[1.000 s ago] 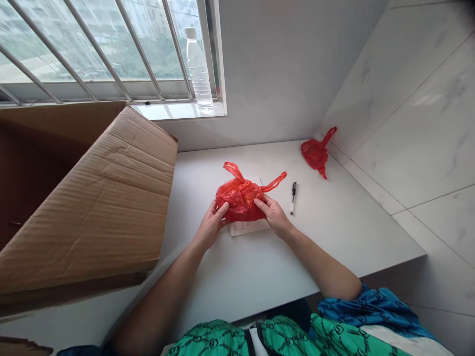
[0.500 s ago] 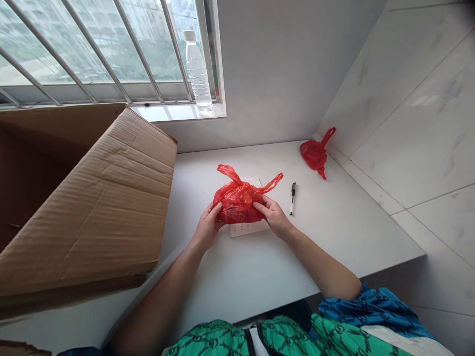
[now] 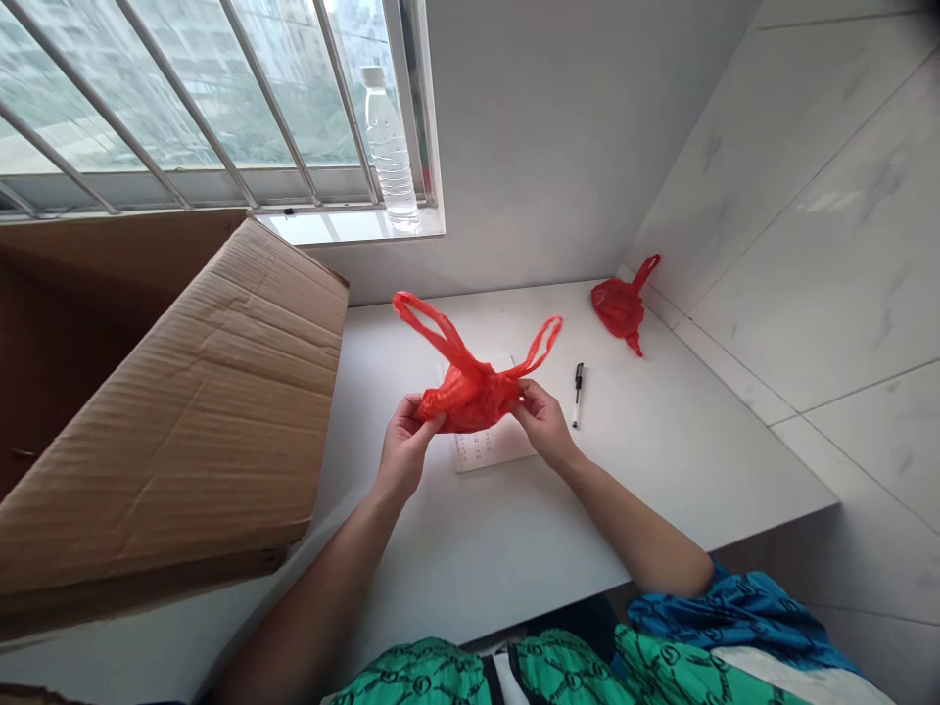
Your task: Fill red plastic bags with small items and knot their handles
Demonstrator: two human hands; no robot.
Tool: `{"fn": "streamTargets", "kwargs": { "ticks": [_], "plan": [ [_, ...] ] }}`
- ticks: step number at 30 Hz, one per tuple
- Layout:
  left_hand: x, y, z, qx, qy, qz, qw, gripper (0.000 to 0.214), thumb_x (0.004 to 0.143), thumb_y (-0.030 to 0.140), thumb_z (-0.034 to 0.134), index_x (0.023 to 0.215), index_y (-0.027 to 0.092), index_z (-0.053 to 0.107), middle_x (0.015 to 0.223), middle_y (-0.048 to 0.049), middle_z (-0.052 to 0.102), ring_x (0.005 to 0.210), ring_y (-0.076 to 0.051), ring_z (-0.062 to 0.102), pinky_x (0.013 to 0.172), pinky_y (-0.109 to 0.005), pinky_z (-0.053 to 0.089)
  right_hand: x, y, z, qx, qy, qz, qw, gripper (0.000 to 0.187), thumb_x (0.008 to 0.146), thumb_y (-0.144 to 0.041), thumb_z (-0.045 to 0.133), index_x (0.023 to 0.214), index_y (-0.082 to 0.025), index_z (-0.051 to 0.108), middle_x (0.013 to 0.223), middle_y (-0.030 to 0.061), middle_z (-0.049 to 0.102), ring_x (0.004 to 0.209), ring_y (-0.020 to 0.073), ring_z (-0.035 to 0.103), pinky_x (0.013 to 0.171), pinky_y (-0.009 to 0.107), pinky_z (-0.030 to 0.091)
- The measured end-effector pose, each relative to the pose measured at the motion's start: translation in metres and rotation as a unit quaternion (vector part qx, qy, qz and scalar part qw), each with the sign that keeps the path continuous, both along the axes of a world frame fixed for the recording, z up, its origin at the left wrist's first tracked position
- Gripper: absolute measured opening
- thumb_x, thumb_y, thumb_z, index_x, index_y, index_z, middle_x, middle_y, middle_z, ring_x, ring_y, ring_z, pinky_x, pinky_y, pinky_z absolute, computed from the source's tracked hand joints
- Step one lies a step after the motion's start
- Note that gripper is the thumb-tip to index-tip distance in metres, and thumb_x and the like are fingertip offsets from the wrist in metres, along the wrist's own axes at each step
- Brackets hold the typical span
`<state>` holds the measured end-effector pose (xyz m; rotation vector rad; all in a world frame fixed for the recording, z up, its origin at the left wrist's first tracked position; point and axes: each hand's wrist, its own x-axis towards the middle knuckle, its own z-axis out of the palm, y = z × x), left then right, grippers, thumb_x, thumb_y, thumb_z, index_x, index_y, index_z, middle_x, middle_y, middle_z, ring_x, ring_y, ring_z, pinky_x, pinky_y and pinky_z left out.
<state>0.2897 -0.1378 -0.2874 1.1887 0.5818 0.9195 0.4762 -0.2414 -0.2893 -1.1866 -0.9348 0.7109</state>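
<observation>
A crumpled red plastic bag (image 3: 470, 390) is held a little above the white table (image 3: 514, 529), its two handle loops sticking up to the left and right. My left hand (image 3: 402, 448) pinches its left end and my right hand (image 3: 541, 421) pinches its right end. Both hands are closed on the bag. Under the bag lies a small white paper with print (image 3: 491, 446).
A black pen (image 3: 577, 394) lies just right of my right hand. A second red bag (image 3: 621, 304) sits in the far right corner by the tiled wall. A large open cardboard box (image 3: 168, 411) fills the left side. A water bottle (image 3: 386, 147) stands on the window sill.
The bag has been lifted off the paper and squeezed smaller between both hands. Its handle loops now stand up higher and wider apart.
</observation>
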Motion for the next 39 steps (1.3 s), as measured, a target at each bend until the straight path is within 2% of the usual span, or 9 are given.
{"fn": "streamTargets", "kwargs": {
  "ticks": [3, 7, 12, 14, 20, 24, 28, 34, 39],
  "plan": [
    [-0.003, -0.001, 0.006, 0.150, 0.070, -0.020, 0.986, 0.018, 0.079, 0.021, 0.070, 0.097, 0.022, 0.066, 0.118, -0.0070, 0.064, 0.113, -0.026, 0.059, 0.097, -0.038, 0.049, 0.014, -0.002, 0.000, 0.011, -0.115, -0.084, 0.990, 0.028, 0.088, -0.042, 0.063, 0.113, -0.029, 0.066, 0.128, 0.0055, 0.060, 0.122, 0.0233, 0.056, 0.106, 0.042, 0.045],
    [-0.006, -0.002, 0.010, 0.251, 0.153, -0.031, 0.955, 0.032, 0.076, 0.008, 0.054, 0.101, 0.023, 0.068, 0.127, -0.0066, 0.061, 0.125, -0.028, 0.052, 0.107, -0.042, 0.040, 0.040, -0.005, -0.008, -0.136, -0.143, -0.069, 0.978, 0.038, 0.088, -0.047, 0.062, 0.119, -0.025, 0.061, 0.103, 0.0062, 0.070, 0.088, 0.0223, 0.069, 0.084, 0.042, 0.057],
    [-0.005, 0.003, -0.003, 0.237, 0.195, 0.061, 0.950, 0.025, 0.085, 0.020, 0.058, 0.109, 0.023, 0.064, 0.114, -0.0065, 0.062, 0.109, -0.024, 0.059, 0.096, -0.038, 0.048, 0.046, -0.008, -0.009, -0.253, -0.073, 0.064, 0.963, 0.044, 0.089, -0.061, 0.055, 0.103, -0.020, 0.064, 0.077, 0.0064, 0.073, 0.066, 0.0207, 0.070, 0.058, 0.033, 0.058],
    [-0.004, 0.004, -0.010, 0.247, 0.240, 0.062, 0.937, 0.034, 0.083, 0.027, 0.067, 0.117, 0.024, 0.062, 0.122, -0.0080, 0.058, 0.114, -0.026, 0.057, 0.096, -0.039, 0.049, 0.037, -0.008, -0.008, -0.261, -0.033, 0.111, 0.958, 0.051, 0.087, -0.063, 0.059, 0.113, -0.020, 0.060, 0.078, 0.0060, 0.073, 0.066, 0.0216, 0.071, 0.057, 0.032, 0.058],
    [-0.001, -0.001, -0.013, 0.262, 0.229, -0.042, 0.937, 0.067, 0.072, 0.019, 0.078, 0.134, 0.029, 0.056, 0.136, -0.0078, 0.051, 0.132, -0.030, 0.045, 0.111, -0.045, 0.038, 0.010, -0.005, -0.011, -0.141, 0.007, 0.147, 0.979, 0.093, 0.079, -0.035, 0.076, 0.154, -0.022, 0.023, 0.109, 0.0063, 0.070, 0.106, 0.0247, 0.067, 0.094, 0.044, 0.055],
    [0.000, -0.007, -0.003, 0.085, 0.162, -0.085, 0.979, 0.067, 0.079, 0.034, 0.077, 0.139, 0.027, 0.049, 0.140, -0.0111, 0.051, 0.125, -0.030, 0.053, 0.101, -0.041, 0.047, 0.008, -0.006, -0.004, -0.106, 0.056, 0.162, 0.979, 0.093, 0.079, -0.023, 0.070, 0.156, -0.026, 0.018, 0.126, 0.0065, 0.064, 0.121, 0.0232, 0.060, 0.108, 0.046, 0.045],
    [-0.001, -0.007, 0.004, -0.047, 0.143, -0.104, 0.983, 0.068, 0.085, 0.043, 0.071, 0.143, 0.026, 0.041, 0.122, -0.0114, 0.064, 0.106, -0.025, 0.064, 0.092, -0.040, 0.051, 0.008, -0.011, 0.011, -0.081, 0.074, 0.187, 0.976, 0.089, 0.078, -0.019, 0.065, 0.155, -0.031, 0.022, 0.132, 0.0042, 0.062, 0.127, 0.0226, 0.055, 0.109, 0.045, 0.044],
    [-0.001, -0.003, 0.003, -0.032, 0.073, -0.154, 0.985, 0.077, 0.080, 0.029, 0.076, 0.146, 0.034, 0.037, 0.134, -0.0095, 0.053, 0.115, -0.025, 0.060, 0.094, -0.039, 0.053, 0.013, -0.013, 0.017, -0.052, 0.023, 0.100, 0.993, 0.076, 0.082, -0.023, 0.058, 0.150, -0.034, 0.028, 0.121, 0.0020, 0.067, 0.106, 0.0215, 0.064, 0.088, 0.037, 0.054],
    [-0.004, 0.004, -0.011, 0.142, 0.224, -0.087, 0.960, 0.075, 0.079, 0.032, 0.075, 0.146, 0.030, 0.039, 0.125, -0.0093, 0.051, 0.096, -0.019, 0.061, 0.078, -0.033, 0.057, 0.032, -0.012, 0.005, -0.149, -0.184, -0.012, 0.972, 0.075, 0.080, -0.039, 0.069, 0.146, -0.032, 0.036, 0.118, 0.0047, 0.066, 0.101, 0.0250, 0.063, 0.085, 0.040, 0.049]
  ]
}}
